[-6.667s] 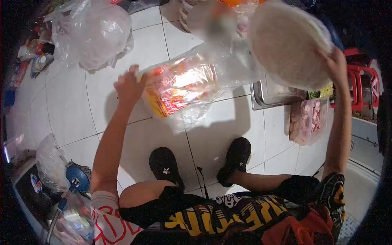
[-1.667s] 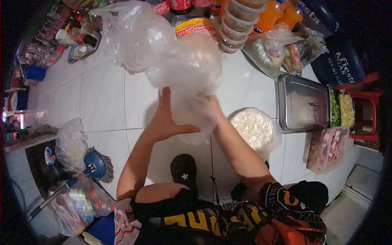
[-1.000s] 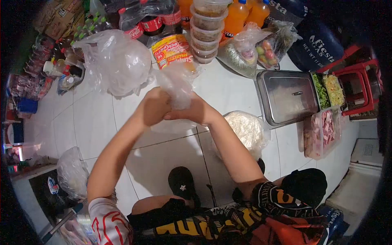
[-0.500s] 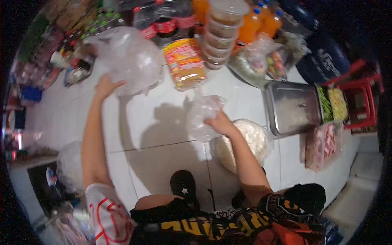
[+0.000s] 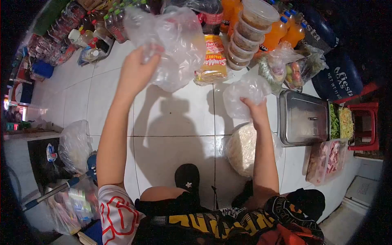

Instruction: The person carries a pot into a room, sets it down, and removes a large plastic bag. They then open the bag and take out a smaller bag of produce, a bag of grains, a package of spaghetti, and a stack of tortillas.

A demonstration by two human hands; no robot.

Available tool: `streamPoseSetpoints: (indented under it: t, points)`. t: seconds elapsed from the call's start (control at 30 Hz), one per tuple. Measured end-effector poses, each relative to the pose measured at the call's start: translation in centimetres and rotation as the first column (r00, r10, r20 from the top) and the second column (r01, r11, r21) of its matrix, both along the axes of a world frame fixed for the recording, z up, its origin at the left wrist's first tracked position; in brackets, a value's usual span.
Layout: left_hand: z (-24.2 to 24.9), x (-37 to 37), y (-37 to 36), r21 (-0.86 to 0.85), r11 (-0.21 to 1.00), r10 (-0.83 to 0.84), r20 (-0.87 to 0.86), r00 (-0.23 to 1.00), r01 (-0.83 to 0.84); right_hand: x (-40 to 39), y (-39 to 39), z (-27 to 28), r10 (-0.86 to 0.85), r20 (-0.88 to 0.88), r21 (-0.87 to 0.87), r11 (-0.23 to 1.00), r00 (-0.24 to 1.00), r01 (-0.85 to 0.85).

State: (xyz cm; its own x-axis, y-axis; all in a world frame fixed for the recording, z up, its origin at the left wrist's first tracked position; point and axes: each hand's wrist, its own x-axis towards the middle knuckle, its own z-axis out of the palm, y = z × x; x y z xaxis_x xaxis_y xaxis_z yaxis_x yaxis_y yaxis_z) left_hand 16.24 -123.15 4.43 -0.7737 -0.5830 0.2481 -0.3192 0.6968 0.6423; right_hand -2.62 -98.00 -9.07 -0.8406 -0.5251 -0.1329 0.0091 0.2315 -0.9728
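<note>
My left hand (image 5: pixel 141 69) grips a large clear plastic bag (image 5: pixel 175 49), which hangs above the white tiles at the upper middle. Further right, my right hand (image 5: pixel 255 108) holds a smaller bunched clear bag (image 5: pixel 245 92) by its lower side. Just below that hand lies a round white item in clear plastic (image 5: pixel 241 151), partly covered by my forearm. A yellow and red spaghetti pack (image 5: pixel 214 59) sits between the two bags. Beside it stands a stack of lidded round tubs (image 5: pixel 247 34).
Orange drink bottles (image 5: pixel 275 32) and filled bags stand behind. To the right are a lidded metal tray (image 5: pixel 304 118), a tub of pink meat pieces (image 5: pixel 326 161), a red stool (image 5: pixel 365 126) and a blue gas cylinder (image 5: pixel 337 75). Sauce bottles (image 5: pixel 96 45) stand at the upper left.
My left hand has closed on the large bag and lifted it up. My right hand keeps the small bag. The camera view has shifted, with most things now further right.
</note>
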Motion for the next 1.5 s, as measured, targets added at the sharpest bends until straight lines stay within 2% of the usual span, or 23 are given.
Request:
streamPoseSetpoints:
  t: [0.07, 0.2, 0.27, 0.43, 0.47, 0.53, 0.57, 0.63, 0.7, 0.73, 0.83, 0.87, 0.9, 0.93, 0.97, 1.0, 1.07, 1.13, 1.2, 1.27, 1.37, 1.43, 1.5]
  points:
    - [1.1, 1.9, -0.1, 0.132, 0.984, 0.133, -0.084, 0.988, -0.121, -0.4, -0.4, 1.3, -0.048, -0.036, -0.031, 0.998, 0.998, 0.046]
    - [1.4, 6.3, 0.5, 0.346, 0.919, 0.213, -0.039, 0.976, -0.186, -0.6, -2.9, 6.2, -0.105, 0.151, -0.26, 0.955, 0.983, 0.142]
    - [1.1, 8.2, 1.6, 0.582, 0.789, 0.339, -0.148, 0.929, -0.195, -0.5, -5.5, 8.6, 0.013, 0.165, -0.345, 0.937, 0.986, 0.045]
    - [0.8, 9.8, 3.7, 0.661, 0.746, 0.385, -0.322, 0.865, -0.085, 4.8, -15.9, 14.7, 0.326, -0.004, -0.27, 0.91, 0.945, -0.315]
    - [0.7, 10.2, 3.7, 0.663, 0.747, 0.345, -0.333, 0.877, -0.042, 6.2, -18.8, 13.9, 0.348, -0.125, -0.372, 0.852, 0.929, -0.369]
    - [0.9, 9.6, 3.9, 0.673, 0.737, 0.403, -0.361, 0.841, -0.065, 9.9, -26.0, 9.7, 0.335, -0.568, -0.248, 0.801, 0.751, -0.545]
    - [1.0, 9.7, 3.8, 0.69, 0.724, 0.436, -0.428, 0.792, -0.026, 10.4, -27.2, 8.3, 0.421, -0.658, -0.217, 0.689, 0.625, -0.692]
    - [1.8, 9.4, 3.9, 0.719, 0.695, 0.502, -0.474, 0.723, -0.011, 10.4, -30.1, 1.3, 0.618, -0.702, 0.195, 0.645, 0.354, -0.739]
    - [1.7, 10.3, 3.6, 0.741, 0.67, 0.514, -0.423, 0.747, -0.042, 10.9, -29.0, 0.2, 0.888, -0.309, 0.633, 0.46, 0.342, -0.622]
    - [1.6, 10.4, 3.6, 0.754, 0.652, 0.522, -0.371, 0.768, -0.078, 10.5, -29.0, -3.2, 0.953, -0.244, 0.792, 0.304, 0.181, -0.53]
    - [1.0, 9.8, 3.9, 0.732, 0.682, 0.479, -0.438, 0.761, -0.007, 10.0, -29.4, -8.4, 0.983, 0.161, 0.963, -0.177, -0.092, -0.201]
    - [0.6, 9.8, 3.9, 0.726, 0.688, 0.443, -0.423, 0.79, 0.002, 11.1, -28.6, -5.7, 0.974, 0.216, 0.97, -0.222, -0.061, -0.104]
    - [0.3, 9.6, 3.9, 0.669, 0.743, 0.413, -0.47, 0.78, 0.009, 11.2, -29.4, -7.6, 0.962, 0.258, 0.963, -0.249, 0.088, -0.098]
    - [0.1, 9.6, 3.9, 0.644, 0.764, 0.384, -0.502, 0.775, 0.038, 10.6, -28.6, -6.1, 0.995, 0.081, 0.96, -0.093, -0.054, -0.263]
    - [0.0, 9.5, 4.0, 0.619, 0.782, 0.355, -0.533, 0.768, 0.068, 10.6, -28.9, -3.5, 0.996, 0.051, 0.961, -0.067, -0.066, -0.268]
    - [0.0, 9.7, 4.1, 0.617, 0.786, 0.437, -0.512, 0.739, -0.038, 10.0, -29.7, -3.4, 0.996, 0.013, 0.893, -0.05, -0.085, -0.447]
    - [-0.6, 10.6, 4.3, 0.61, 0.78, 0.512, -0.496, 0.701, -0.137, 8.9, -33.8, -5.7, 0.942, 0.234, 0.714, -0.335, -0.241, -0.614]
    - [-1.6, 11.2, 4.2, 0.767, 0.633, 0.646, -0.449, 0.617, -0.105, 8.7, -32.8, -0.9, 0.966, 0.114, 0.78, -0.233, -0.233, -0.58]
    - [-1.8, 10.8, 4.3, 0.774, 0.622, 0.65, -0.426, 0.629, -0.117, 9.8, -32.3, 3.9, 0.97, -0.013, 0.833, -0.123, -0.242, -0.54]
    - [-2.3, 10.6, 4.7, 0.78, 0.61, 0.656, -0.4, 0.64, -0.138, 11.5, -31.9, 6.5, 0.99, 0.136, 0.986, -0.138, -0.033, -0.094]
    - [-1.8, 10.5, 5.0, 0.807, 0.585, 0.612, -0.376, 0.696, -0.079, 11.7, -28.9, 10.9, 0.999, -0.042, 0.982, 0.038, -0.02, -0.184]
    - [1.4, 7.4, 7.0, 0.745, 0.667, 0.516, -0.472, 0.714, 0.01, 11.6, -27.1, 12.2, 0.99, -0.143, 0.958, 0.141, 0.013, -0.249]
    - [1.9, 7.5, 7.0, 0.719, 0.688, 0.386, -0.476, 0.79, 0.097, 10.7, -24.9, 13.2, 0.771, -0.623, 0.733, 0.635, 0.135, -0.245]
